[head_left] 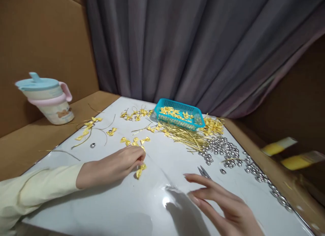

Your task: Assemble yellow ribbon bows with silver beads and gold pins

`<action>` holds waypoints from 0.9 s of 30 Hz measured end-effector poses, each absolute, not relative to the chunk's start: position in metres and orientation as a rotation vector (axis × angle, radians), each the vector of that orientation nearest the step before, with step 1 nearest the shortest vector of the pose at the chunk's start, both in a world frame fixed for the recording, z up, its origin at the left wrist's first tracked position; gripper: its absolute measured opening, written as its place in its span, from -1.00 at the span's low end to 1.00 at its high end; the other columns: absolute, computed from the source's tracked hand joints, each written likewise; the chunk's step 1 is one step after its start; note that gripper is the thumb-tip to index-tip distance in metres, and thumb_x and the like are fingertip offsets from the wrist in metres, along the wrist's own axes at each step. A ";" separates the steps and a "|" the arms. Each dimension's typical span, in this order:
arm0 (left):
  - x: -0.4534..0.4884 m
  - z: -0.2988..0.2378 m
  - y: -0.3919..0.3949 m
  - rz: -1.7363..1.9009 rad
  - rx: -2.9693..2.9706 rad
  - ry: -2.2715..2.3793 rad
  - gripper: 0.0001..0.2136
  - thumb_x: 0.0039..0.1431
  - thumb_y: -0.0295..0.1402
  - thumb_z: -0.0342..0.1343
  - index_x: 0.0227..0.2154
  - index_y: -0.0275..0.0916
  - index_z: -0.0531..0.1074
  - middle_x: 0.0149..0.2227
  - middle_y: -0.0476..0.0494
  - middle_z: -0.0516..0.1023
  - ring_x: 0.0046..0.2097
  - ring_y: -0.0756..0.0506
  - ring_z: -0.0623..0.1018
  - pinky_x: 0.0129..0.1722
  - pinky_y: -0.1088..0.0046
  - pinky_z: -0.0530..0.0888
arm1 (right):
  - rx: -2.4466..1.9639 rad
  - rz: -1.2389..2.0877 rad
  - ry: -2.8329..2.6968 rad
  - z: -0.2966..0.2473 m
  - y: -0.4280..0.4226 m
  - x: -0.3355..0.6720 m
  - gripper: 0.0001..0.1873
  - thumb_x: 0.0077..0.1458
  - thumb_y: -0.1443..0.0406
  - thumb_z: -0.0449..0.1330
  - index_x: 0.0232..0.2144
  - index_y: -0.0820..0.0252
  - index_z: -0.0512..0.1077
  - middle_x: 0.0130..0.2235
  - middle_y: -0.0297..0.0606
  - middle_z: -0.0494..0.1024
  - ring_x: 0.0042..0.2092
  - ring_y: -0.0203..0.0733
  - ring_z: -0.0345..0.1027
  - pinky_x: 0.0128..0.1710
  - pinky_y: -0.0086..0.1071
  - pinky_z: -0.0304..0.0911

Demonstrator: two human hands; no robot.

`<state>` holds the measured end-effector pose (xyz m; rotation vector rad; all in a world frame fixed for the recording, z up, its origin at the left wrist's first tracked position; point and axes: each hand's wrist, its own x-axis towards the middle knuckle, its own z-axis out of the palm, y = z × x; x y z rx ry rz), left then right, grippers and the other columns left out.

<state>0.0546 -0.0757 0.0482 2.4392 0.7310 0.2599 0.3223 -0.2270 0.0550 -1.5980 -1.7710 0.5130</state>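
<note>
My left hand (114, 166) rests on the white tabletop (142, 209) with its fingers curled, pinching a small yellow ribbon bow (140, 170) at the fingertips. My right hand (223, 204) hovers low at the lower right with fingers stretched out and apart, holding nothing. Just beyond its fingertips lie small scissors (203, 172), mostly hidden by the fingers. More yellow bows (134, 141) lie just past my left hand.
A blue mesh basket (179, 114) of yellow bows stands at the back, with a bundle of gold wires (188, 137) and several silver beads (223, 149) to its right. A lidded cup (48, 97) stands at left on cardboard. A grey curtain hangs behind.
</note>
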 end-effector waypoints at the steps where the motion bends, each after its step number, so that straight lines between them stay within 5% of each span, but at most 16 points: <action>1: 0.055 0.050 -0.077 0.279 2.436 0.729 -0.82 0.30 -0.38 -0.22 -0.41 -0.21 0.20 -0.36 -0.03 0.34 -0.35 -0.04 0.32 -0.31 0.44 0.26 | -1.589 0.525 -1.834 0.057 -0.222 0.315 -0.83 0.13 0.27 0.12 -0.43 0.04 0.51 -0.07 -0.21 0.54 -0.11 -0.09 0.48 -0.15 -0.35 0.43; 6: 0.048 0.051 -0.079 0.255 2.425 0.941 -0.76 0.32 -0.23 -0.23 -0.39 -0.20 0.21 -0.34 -0.04 0.33 -0.32 -0.07 0.35 -0.29 0.42 0.28 | -1.587 0.453 -2.003 0.055 -0.207 0.314 -0.76 0.16 0.36 0.04 -0.41 0.11 0.49 -0.12 -0.17 0.55 -0.16 -0.17 0.49 -0.23 -0.40 0.42; 11: 0.053 0.019 -0.088 0.306 2.298 0.973 -0.76 0.18 -0.10 0.01 -0.29 -0.18 0.26 -0.22 -0.06 0.33 -0.19 -0.11 0.34 -0.19 0.39 0.32 | -1.496 0.425 -2.172 0.056 -0.178 0.326 -0.77 0.14 0.41 0.02 -0.44 0.14 0.45 -0.19 -0.17 0.56 -0.26 -0.17 0.50 -0.29 -0.36 0.39; 17: 0.069 -0.008 -0.091 0.463 2.373 0.787 -0.94 0.25 -0.35 -0.04 -0.31 -0.16 0.31 -0.09 -0.11 0.31 0.02 -0.16 0.22 0.05 0.24 0.19 | -1.295 0.725 -2.202 0.051 -0.140 0.321 -0.80 0.14 0.45 0.05 -0.50 0.16 0.32 -0.14 -0.16 0.51 -0.13 -0.17 0.42 -0.15 -0.32 0.30; 27: 0.073 -0.001 -0.098 0.423 2.424 0.545 -0.90 0.29 -0.49 -0.12 -0.32 -0.23 0.26 -0.30 -0.08 0.37 -0.22 -0.07 0.33 -0.15 0.40 0.28 | -1.025 0.888 -2.216 0.016 -0.147 0.288 -0.81 0.08 0.51 0.08 -0.49 0.20 0.24 -0.15 -0.14 0.37 -0.11 -0.22 0.30 -0.11 -0.35 0.24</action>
